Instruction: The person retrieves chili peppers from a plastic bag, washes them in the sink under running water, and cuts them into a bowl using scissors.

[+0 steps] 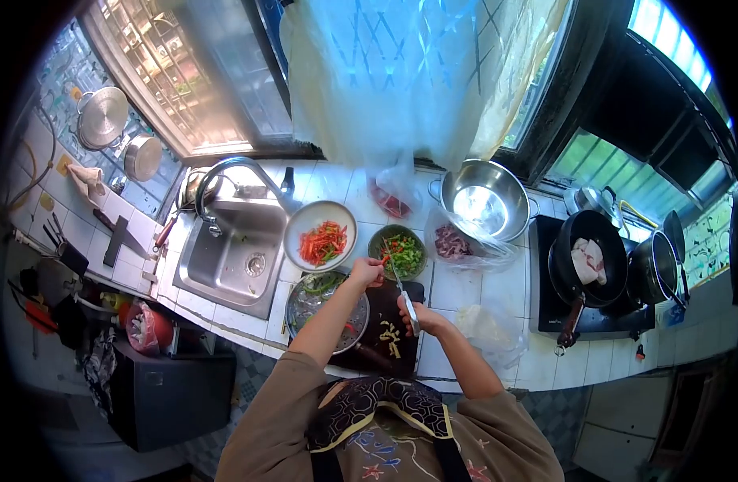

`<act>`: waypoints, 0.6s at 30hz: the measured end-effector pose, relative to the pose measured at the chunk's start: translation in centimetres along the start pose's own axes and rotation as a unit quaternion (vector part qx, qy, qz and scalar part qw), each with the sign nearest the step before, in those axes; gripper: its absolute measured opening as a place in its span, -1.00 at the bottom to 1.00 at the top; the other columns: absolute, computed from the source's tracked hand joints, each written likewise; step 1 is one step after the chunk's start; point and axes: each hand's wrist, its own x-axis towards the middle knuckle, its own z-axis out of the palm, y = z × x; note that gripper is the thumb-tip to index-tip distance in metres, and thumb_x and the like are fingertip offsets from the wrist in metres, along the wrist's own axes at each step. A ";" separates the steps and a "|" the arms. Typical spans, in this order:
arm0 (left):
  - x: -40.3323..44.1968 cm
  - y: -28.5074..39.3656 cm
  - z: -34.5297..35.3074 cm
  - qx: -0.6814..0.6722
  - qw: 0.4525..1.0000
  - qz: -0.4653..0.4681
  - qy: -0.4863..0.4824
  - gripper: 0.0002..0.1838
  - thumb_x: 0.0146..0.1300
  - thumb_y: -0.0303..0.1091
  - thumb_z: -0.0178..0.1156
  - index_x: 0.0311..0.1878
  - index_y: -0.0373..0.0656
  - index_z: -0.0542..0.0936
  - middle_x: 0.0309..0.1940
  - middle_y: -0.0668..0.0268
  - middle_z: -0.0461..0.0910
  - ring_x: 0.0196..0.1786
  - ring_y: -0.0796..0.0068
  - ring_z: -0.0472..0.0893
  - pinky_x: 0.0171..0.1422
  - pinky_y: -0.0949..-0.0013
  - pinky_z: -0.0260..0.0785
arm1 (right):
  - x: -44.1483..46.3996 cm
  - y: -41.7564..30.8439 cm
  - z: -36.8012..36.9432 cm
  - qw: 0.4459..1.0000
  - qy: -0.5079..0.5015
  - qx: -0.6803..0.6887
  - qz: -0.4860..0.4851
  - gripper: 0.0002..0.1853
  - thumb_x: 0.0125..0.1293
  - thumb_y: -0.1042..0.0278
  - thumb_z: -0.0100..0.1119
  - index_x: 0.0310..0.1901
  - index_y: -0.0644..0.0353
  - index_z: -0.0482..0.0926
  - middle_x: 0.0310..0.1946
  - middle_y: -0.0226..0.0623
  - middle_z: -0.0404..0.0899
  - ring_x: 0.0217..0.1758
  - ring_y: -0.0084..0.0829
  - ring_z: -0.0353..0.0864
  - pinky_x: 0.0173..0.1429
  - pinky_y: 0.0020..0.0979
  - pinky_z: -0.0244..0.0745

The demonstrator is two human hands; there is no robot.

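My left hand [367, 271] is closed, pinching a small piece of red chili pepper [384, 261] at the near edge of a green bowl [421, 269]. Chopped green and red peppers [403, 251] lie in that bowl. My right hand [417, 318] is wrapped round the pale handles of a pair of scissors [410, 307], whose blades point up toward the chili. Below the hands, sliced pale pieces [390, 339] rest on a dark cutting board [405, 361]. Left of the board, a metal colander [361, 321] holds green and red vegetables, partly covered by my left forearm.
A white plate [295, 221] of shredded red and green vegetables stands beside the sink [194, 265]. Bagged meat [452, 241] sits near a large steel pot [520, 197]. At right, a black pan [616, 277] with meat is on the stove [542, 317]. A cleaver [128, 238] lies far left.
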 end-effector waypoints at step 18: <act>0.8 1.7 -1.2 0.040 0.987 -0.051 -0.147 -0.71 -0.02 -0.55 0.04 -0.15 -0.28 0.43 -0.59 0.32 0.44 -0.59 0.53 0.46 -0.44 0.37 0.44 | 0.3 -1.1 2.4 0.997 0.048 0.055 -0.002 -0.44 -0.01 -0.30 0.01 -0.39 0.15 0.31 -0.71 -0.53 0.27 -0.71 -0.63 0.31 -0.60 -0.49 0.39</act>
